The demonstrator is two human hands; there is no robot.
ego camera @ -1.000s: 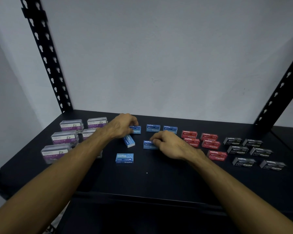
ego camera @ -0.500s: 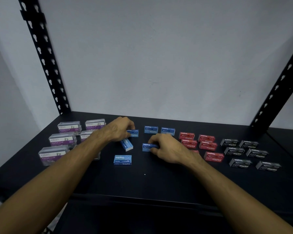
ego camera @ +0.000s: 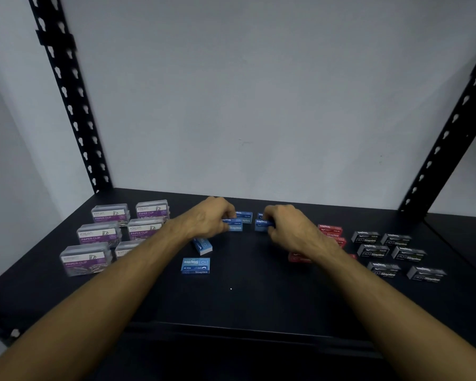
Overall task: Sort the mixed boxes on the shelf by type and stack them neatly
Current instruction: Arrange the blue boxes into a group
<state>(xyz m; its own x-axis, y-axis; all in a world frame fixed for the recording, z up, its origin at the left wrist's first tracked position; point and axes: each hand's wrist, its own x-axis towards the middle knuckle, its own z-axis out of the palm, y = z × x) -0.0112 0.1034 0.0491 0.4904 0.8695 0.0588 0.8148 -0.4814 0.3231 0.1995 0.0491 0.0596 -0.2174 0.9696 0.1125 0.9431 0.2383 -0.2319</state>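
On the black shelf (ego camera: 245, 303) small boxes lie in colour groups. My left hand (ego camera: 209, 220) grips a blue staple box (ego camera: 234, 224) near the back middle, with another blue box (ego camera: 245, 215) just behind it. My right hand (ego camera: 289, 229) pinches a second blue staple box (ego camera: 262, 224), held close to a blue box behind it. Two more blue boxes lie nearer me: a tilted one (ego camera: 203, 245) and a flat one (ego camera: 196, 265).
Several clear paper clip boxes (ego camera: 99, 234) with purple labels stand at the left. Red staple boxes (ego camera: 330, 231) lie right of my right hand, partly hidden by it. Several black staple boxes (ego camera: 396, 254) fill the far right. Black uprights (ego camera: 69, 100) flank the shelf.
My right hand has lifted its blue box and carried it back towards the rear row. My left hand has picked up a blue box at the rear left.
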